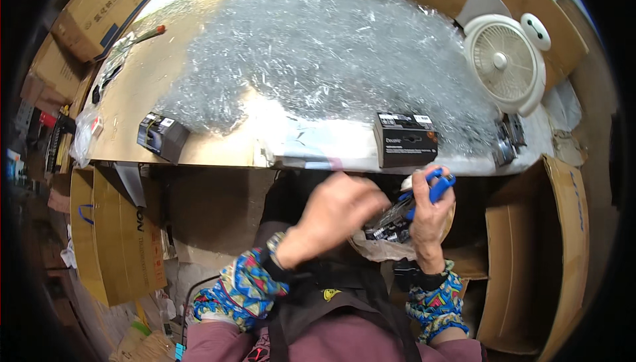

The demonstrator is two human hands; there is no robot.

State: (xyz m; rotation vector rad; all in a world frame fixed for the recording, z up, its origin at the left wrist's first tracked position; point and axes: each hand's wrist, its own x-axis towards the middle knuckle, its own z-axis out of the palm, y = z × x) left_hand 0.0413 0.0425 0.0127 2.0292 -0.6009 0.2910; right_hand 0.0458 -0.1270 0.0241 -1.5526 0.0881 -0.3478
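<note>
My right hand [430,219] is closed round a hand tool with blue handles [438,186], just off the table's front edge. Its working end is hidden, so I cannot tell whether it is scissors or pliers. My left hand [341,209] is raised beside it, fingers smeared by motion; whether it holds anything is unclear. Between and below the hands, small dark packed pieces [391,231] with clear plastic show inside a pale-lined container [379,250]. A black box [405,143] stands on the table edge above my right hand; another black box [162,138] sits further left.
A large heap of clear plastic scraps [324,50] covers much of the table [218,146]. A white fan [502,60] stands at the right, near dark items [509,140]. Open cartons flank me at left [119,229] and right [530,262]. A red-tipped tool [151,33] lies far left.
</note>
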